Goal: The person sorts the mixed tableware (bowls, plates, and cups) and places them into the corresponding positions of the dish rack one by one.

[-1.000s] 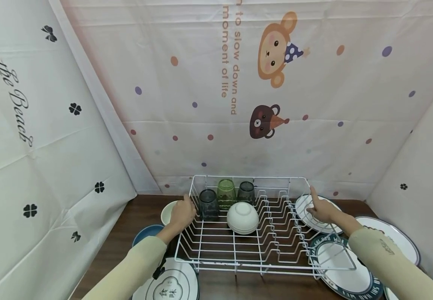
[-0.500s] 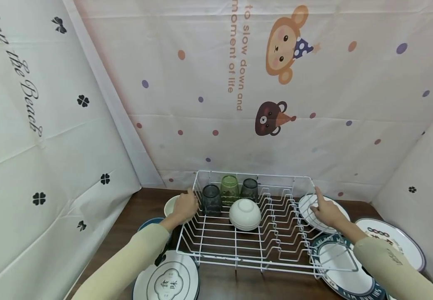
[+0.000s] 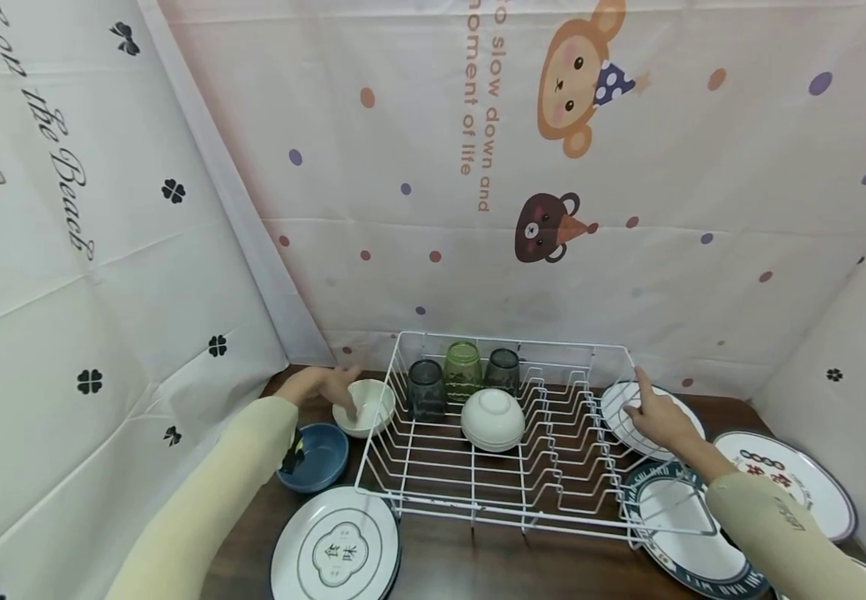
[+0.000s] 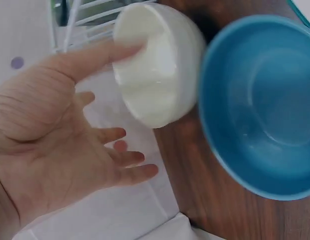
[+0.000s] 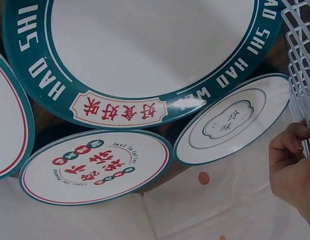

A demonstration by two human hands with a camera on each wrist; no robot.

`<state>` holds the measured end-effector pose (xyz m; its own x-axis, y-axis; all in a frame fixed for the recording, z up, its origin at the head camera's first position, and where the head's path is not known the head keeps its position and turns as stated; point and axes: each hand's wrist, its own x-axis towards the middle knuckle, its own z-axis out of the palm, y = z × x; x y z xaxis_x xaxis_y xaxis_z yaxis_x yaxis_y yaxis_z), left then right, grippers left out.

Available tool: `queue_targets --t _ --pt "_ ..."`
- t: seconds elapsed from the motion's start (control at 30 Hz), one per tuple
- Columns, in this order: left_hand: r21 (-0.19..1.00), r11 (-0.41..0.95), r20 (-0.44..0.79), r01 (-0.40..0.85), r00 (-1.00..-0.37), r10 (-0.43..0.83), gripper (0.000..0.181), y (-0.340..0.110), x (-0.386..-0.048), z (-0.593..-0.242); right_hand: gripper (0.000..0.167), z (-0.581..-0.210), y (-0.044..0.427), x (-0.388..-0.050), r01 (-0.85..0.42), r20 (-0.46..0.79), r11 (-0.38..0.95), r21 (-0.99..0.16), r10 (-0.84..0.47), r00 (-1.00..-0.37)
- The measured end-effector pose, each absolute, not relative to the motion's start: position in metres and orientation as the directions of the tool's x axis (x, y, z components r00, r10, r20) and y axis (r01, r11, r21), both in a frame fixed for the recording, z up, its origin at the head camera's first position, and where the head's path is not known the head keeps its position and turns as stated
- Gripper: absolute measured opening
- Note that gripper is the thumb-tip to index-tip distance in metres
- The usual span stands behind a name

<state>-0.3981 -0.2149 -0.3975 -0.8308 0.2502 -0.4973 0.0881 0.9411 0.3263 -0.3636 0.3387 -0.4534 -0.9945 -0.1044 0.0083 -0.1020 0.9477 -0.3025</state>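
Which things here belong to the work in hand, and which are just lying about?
In the work, apparently:
dish rack, gripped by the right hand
white bowl, nearest the left hand
three glasses and upturned bowl, in the rack

Lying about, though the dishes may yet be used:
blue bowl
plates on the left
plates on the right

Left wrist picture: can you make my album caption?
Left fingers spread near a white bowl, with a blue bowl beside it on a wooden tabletop.

A seemingly wooden table [image 3: 451, 571] carries a wire rack [image 3: 473, 470], white bowl [image 3: 374, 407], blue bowl [image 3: 320, 457] and several plates [image 3: 335, 550].
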Motion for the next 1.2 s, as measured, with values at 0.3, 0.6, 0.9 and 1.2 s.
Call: queue_targets --t 0.3,0.6,0.9,1.2 --pt "0.205 0.956 -0.467 0.208 -0.838 0.282 0.118 -0.201 -0.391 -0.42 0.078 -0.453 0.336 -0.362 -0.064 0.004 0.947 -0.315 -0.066 -0.998" --pt "0.133 0.961 -0.417 0.244 -0.866 0.278 0.111 -0.198 -0.397 -0.431 0.079 -0.455 0.334 -0.364 -0.046 0.004 0.947 -0.318 -0.047 -0.999" --pt "0.099 0.959 -0.312 0.267 -0.906 0.285 0.106 -0.201 -0.406 -0.442 0.078 -0.452 0.335 -0.361 -0.042 0.01 0.952 -0.303 -0.041 -0.999" --pt "0.12 0.955 -0.149 0.272 -0.946 0.288 0.113 -0.214 -0.412 -0.428 0.078 -0.456 0.333 -0.361 0.004 -0.007 0.954 -0.299 0.002 -1.0"
